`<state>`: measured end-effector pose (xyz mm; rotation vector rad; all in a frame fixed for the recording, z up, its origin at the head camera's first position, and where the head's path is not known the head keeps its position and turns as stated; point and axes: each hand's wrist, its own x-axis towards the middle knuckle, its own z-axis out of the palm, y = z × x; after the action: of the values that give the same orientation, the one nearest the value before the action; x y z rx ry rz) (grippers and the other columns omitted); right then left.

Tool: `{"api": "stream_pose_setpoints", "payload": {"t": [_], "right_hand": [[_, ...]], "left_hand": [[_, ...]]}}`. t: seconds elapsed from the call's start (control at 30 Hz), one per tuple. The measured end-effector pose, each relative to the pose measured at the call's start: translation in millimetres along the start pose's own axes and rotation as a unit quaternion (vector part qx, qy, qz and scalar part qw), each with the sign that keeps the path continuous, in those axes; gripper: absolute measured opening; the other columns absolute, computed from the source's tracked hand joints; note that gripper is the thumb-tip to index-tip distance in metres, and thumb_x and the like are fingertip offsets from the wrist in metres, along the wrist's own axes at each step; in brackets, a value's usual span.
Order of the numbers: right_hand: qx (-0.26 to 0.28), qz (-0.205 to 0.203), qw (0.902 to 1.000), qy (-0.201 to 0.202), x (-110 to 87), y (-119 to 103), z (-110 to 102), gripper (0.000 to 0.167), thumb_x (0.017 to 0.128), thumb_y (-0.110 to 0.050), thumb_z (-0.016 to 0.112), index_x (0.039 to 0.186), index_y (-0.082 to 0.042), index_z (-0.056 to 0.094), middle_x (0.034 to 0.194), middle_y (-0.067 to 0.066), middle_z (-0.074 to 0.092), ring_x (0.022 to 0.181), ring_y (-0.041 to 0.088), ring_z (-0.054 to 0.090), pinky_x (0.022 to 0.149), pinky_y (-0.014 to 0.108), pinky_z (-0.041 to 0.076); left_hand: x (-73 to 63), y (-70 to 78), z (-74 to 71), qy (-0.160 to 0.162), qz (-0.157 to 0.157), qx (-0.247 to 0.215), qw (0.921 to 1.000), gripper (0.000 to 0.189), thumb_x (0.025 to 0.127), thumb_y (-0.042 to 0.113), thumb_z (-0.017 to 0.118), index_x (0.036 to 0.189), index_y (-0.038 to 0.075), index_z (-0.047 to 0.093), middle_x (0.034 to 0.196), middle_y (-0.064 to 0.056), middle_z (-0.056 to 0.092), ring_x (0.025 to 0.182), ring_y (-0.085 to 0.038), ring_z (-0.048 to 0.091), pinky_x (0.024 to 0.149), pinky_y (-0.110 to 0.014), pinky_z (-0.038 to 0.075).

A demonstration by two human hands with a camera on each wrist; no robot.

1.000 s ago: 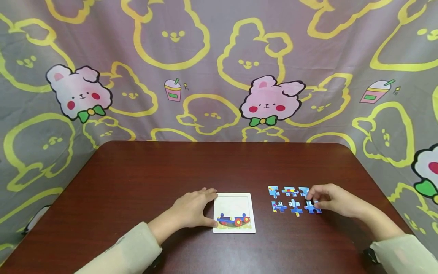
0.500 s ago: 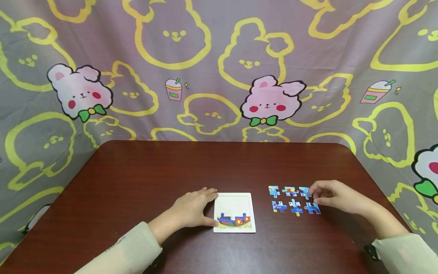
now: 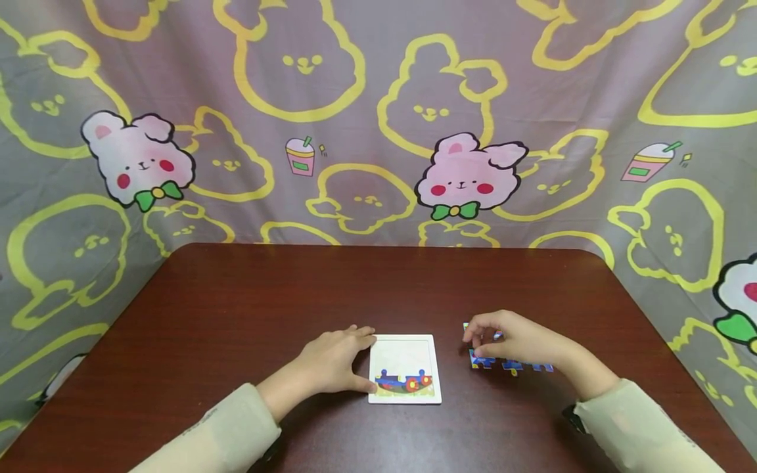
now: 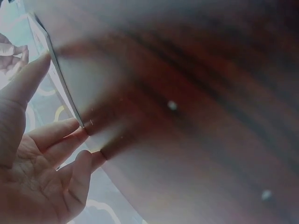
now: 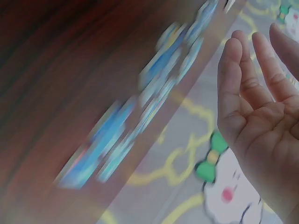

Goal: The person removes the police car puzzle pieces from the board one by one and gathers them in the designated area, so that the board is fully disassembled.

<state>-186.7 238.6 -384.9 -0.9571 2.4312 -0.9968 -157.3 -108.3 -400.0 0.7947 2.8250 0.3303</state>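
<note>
From my head feed I have the left hand (image 3: 334, 361) at the left side of the board (image 3: 402, 355), thumb at the near corner and fingers reaching the far one. It is spread wide, fingers mostly straight, touching the edge without wrapping round it; the left wrist feed shows the thumb and two fingertips against that edge.

The board lies flat on the worktop (image 3: 284, 289). Along its near side I see a strip of fitted pieces (image 3: 408, 384), blue and red, with rounded tabs pointing away from the person; the white base shows beyond them.

The right hand (image 3: 520, 338) is over the loose pieces (image 3: 513, 365), to the right of the board, and hides most of them. Its fingers are loosely bent, thumb apart from the forefinger, and I see nothing in its grasp. Whether a fingertip touches a piece I can't tell; the right wrist feed blurs the pieces.

Both arms wear pale sleeves (image 3: 219, 433). Behind the worktop hangs a curtain (image 3: 367, 39) with yellow-outlined animals and pink rabbits.
</note>
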Motion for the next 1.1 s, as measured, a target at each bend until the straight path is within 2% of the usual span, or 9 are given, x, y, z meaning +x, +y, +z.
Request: {"api": "stream_pose_setpoints", "payload": {"t": [0.23, 0.5, 0.77, 1.1], "right_hand": [[0.029, -0.015, 0.9978, -0.057, 43.0, -23.6, 30.0, 0.013, 0.09, -0.006, 0.071, 0.103, -0.009, 0.07, 0.081, -0.004, 0.064, 0.071, 0.004, 0.057, 0.065, 0.021, 0.049], [0.018, -0.039, 0.9936, -0.105, 77.8, -41.7, 55.7, 0.015, 0.089, -0.005, 0.071, 0.103, -0.008, 0.072, 0.079, -0.005, 0.066, 0.07, 0.0, 0.058, 0.065, 0.019, 0.049], [-0.022, -0.055, 0.9894, -0.133, 92.6, -53.4, 68.8, 0.015, 0.087, -0.005, 0.073, 0.103, -0.006, 0.072, 0.073, -0.008, 0.057, 0.066, -0.004, 0.048, 0.064, 0.015, 0.044], [-0.056, -0.019, 0.9899, -0.129, 97.0, -62.5, 78.0, 0.02, 0.085, 0.0, 0.074, 0.1, -0.01, 0.067, 0.069, -0.008, 0.055, 0.061, -0.002, 0.048, 0.06, 0.016, 0.044]], "left_hand": [[0.8, -1.4, 1.6, 0.011, 0.011, 0.003, 0.9999, 0.082, 0.073, 0.055, 0.082, 0.138, 0.011, 0.059, 0.149, -0.008, 0.053, 0.136, -0.036, 0.051, 0.104, -0.052, 0.047], [1.5, -1.6, 3.1, 0.006, 0.012, -0.007, 0.9999, 0.081, 0.073, 0.053, 0.083, 0.138, 0.011, 0.059, 0.149, -0.009, 0.053, 0.136, -0.038, 0.051, 0.102, -0.053, 0.048], [0.9, -1.6, 1.4, 0.01, 0.019, -0.011, 0.9997, 0.081, 0.073, 0.052, 0.083, 0.137, 0.009, 0.06, 0.148, -0.01, 0.054, 0.135, -0.039, 0.051, 0.103, -0.053, 0.048], [-0.4, -2.6, 1.1, 0.013, 0.019, -0.012, 0.9997, 0.081, 0.073, 0.052, 0.083, 0.136, 0.008, 0.06, 0.148, -0.01, 0.054, 0.136, -0.039, 0.051, 0.103, -0.053, 0.047]]}}
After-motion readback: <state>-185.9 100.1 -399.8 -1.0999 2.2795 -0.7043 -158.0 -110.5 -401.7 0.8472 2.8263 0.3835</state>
